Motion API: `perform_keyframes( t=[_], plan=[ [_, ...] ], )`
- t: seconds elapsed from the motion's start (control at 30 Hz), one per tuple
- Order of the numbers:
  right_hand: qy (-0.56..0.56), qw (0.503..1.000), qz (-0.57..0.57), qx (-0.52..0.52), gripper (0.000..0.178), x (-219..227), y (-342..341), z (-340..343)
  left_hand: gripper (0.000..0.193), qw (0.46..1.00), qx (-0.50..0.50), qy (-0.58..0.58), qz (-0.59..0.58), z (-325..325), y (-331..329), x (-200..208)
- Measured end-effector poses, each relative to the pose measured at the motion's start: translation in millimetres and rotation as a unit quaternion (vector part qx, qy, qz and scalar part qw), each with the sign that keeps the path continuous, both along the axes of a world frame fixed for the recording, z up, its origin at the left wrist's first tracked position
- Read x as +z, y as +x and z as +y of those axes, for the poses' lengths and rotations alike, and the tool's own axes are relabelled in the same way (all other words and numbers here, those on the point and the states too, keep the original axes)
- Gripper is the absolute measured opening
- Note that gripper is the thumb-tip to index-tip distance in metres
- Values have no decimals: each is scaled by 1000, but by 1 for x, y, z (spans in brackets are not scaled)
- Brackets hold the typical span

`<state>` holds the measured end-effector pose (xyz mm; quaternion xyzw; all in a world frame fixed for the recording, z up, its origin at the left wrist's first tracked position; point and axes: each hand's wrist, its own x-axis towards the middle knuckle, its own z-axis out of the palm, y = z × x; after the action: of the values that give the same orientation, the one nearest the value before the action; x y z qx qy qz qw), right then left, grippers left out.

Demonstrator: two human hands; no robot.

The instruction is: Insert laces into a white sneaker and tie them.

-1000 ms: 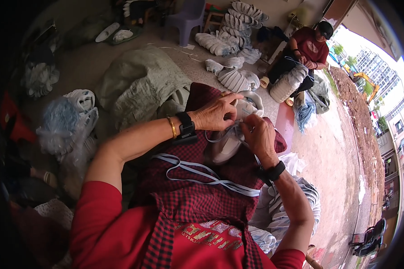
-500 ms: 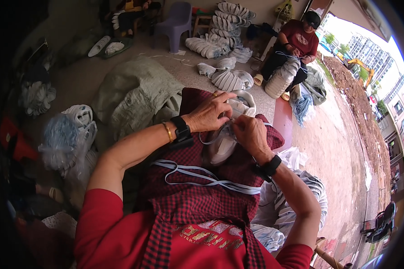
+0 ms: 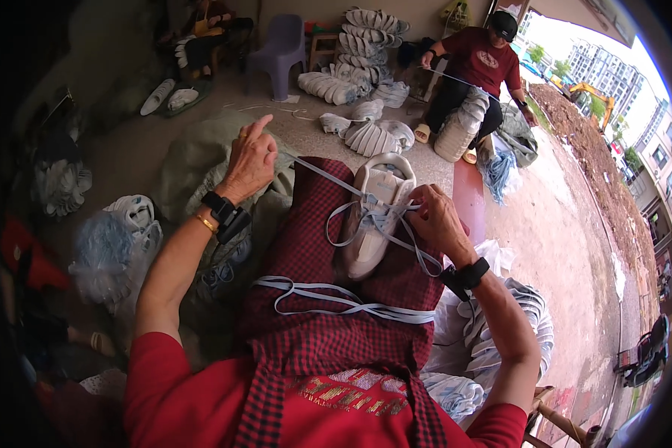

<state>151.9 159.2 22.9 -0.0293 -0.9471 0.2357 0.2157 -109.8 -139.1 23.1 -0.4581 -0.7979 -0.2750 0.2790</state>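
Note:
A white sneaker (image 3: pixel 373 213) lies on my lap, on a red checked cloth (image 3: pixel 313 246). My left hand (image 3: pixel 252 160) is raised to the left of the shoe and pinches a pale blue shoelace (image 3: pixel 321 175), drawn taut from the shoe's eyelets. My right hand (image 3: pixel 434 216) rests on the shoe's right side and grips the lace at the eyelets. A loose loop of lace hangs across the shoe's upper. Several spare pale blue laces (image 3: pixel 336 299) lie across my lap below the shoe.
A grey sack (image 3: pixel 194 160) lies on the floor to my left beside plastic bags of laces (image 3: pixel 116 243). Stacks of white shoes (image 3: pixel 366 134) sit ahead. A seated person in a red shirt (image 3: pixel 479 71) works at the back right. A purple stool (image 3: pixel 280 56) stands behind.
My left hand has moved up and to the left away from the shoe, pulling the lace out into a taut line. My right hand has stayed on the shoe.

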Motion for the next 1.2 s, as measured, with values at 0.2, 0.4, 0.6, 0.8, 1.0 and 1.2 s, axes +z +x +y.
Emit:
perform_keyframes(
  t=[0.2,0.4,0.6,0.8,1.0,1.2],
  plan=[
    [66,998,-12,-3,12,2,2,12,14,993,114,14,21,-96,-82,-17],
    [253,921,53,-291,8,30,48,129,11,956,282,-36,73,-208,-156,-10],
    [127,984,7,-127,25,29,39,58,32,993,117,22,-20,-95,-96,-23],
    [86,995,-5,58,27,18,20,-10,29,985,-159,-19,-69,24,41,-1],
    [109,986,10,127,14,-1,7,-17,31,952,-281,-79,-97,67,86,-3],
    [20,989,49,137,12,4,2,-32,27,963,-252,-70,-71,82,87,-3]
  ],
)
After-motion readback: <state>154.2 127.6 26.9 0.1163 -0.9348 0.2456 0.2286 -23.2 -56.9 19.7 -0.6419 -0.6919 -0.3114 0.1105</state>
